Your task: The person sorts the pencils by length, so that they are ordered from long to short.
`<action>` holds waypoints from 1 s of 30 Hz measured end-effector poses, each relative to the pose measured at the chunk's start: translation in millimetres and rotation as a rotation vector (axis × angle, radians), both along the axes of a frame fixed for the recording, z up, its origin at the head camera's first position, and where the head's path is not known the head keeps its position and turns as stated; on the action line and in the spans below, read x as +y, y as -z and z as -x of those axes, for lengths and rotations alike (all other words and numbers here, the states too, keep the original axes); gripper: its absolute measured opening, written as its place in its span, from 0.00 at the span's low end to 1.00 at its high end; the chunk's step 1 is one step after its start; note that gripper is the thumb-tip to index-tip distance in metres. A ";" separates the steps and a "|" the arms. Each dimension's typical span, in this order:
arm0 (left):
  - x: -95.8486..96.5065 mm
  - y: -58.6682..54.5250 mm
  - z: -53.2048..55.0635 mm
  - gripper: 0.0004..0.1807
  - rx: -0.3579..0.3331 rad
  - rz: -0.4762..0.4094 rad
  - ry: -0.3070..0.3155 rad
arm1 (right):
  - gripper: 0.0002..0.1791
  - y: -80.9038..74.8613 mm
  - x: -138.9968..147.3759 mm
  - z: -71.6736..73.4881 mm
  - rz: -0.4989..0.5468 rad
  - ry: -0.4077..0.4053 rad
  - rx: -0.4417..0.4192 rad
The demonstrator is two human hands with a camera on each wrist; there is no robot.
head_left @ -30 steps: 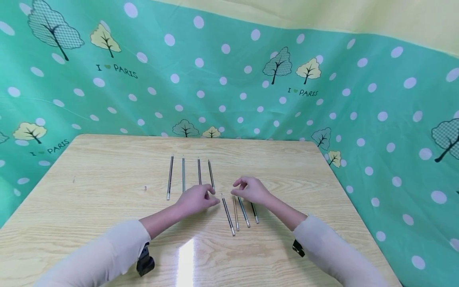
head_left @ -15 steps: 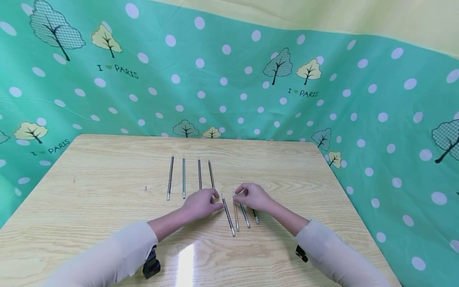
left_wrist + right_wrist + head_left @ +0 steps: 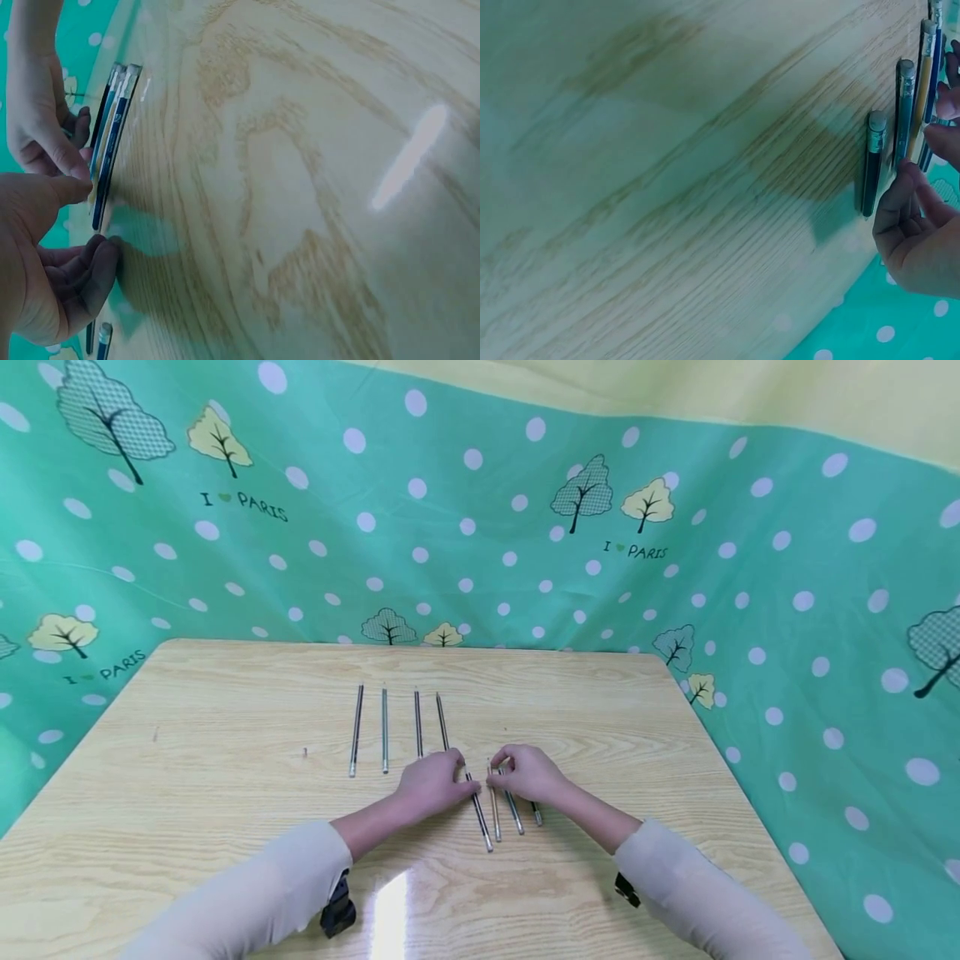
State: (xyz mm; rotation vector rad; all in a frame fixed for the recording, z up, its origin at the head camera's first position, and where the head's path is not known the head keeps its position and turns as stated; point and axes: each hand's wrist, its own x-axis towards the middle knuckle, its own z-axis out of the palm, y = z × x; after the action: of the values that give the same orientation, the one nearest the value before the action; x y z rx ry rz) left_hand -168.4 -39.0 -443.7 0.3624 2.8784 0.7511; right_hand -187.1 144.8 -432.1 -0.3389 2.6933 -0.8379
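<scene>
In the head view, my left hand [image 3: 435, 785] reaches over the tip end of a dark blue pencil [image 3: 482, 822]. Its thumb and fingers stand apart on either side of that pencil [image 3: 112, 142] in the left wrist view. Opposite it, my right hand [image 3: 528, 774] hovers at the upper part of a yellow pencil [image 3: 495, 818]. The right wrist view has thumb and fingertips spread around this pencil [image 3: 924, 82], fingers close to a green pencil [image 3: 904, 112]. A black pencil [image 3: 872, 165] lies beside them, partly under the right hand in the head view.
Several more pencils lie farther back: a dark striped one [image 3: 356, 731], a green one [image 3: 385, 731], a dark one [image 3: 417, 722] and a black one [image 3: 442, 720]. A small bit [image 3: 304, 752] lies left on the wooden table [image 3: 225, 760]. A polka-dot curtain [image 3: 465, 568] hangs behind.
My left hand has moved right until its thumb is over the dark blue pencil. The right hand has come slightly down onto the yellow pencil's upper part. The pencils look unmoved.
</scene>
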 end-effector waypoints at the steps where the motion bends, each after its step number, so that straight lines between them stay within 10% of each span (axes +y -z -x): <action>1: 1.4 0.5 -0.1 0.27 0.006 0.004 0.002 | 0.16 -0.4 -0.4 0.0 -0.010 -0.002 0.003; 30: 3.9 2.5 1.2 0.18 -0.055 -0.144 -0.005 | 0.18 -4.3 -19.3 -5.9 -0.025 -0.036 0.030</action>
State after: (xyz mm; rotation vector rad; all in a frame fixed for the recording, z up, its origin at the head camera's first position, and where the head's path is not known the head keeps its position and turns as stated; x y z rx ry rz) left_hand -169.7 -35.1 -446.1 0.3456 2.7835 0.9563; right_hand -181.2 125.6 -427.8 -0.3958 2.7142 -0.7937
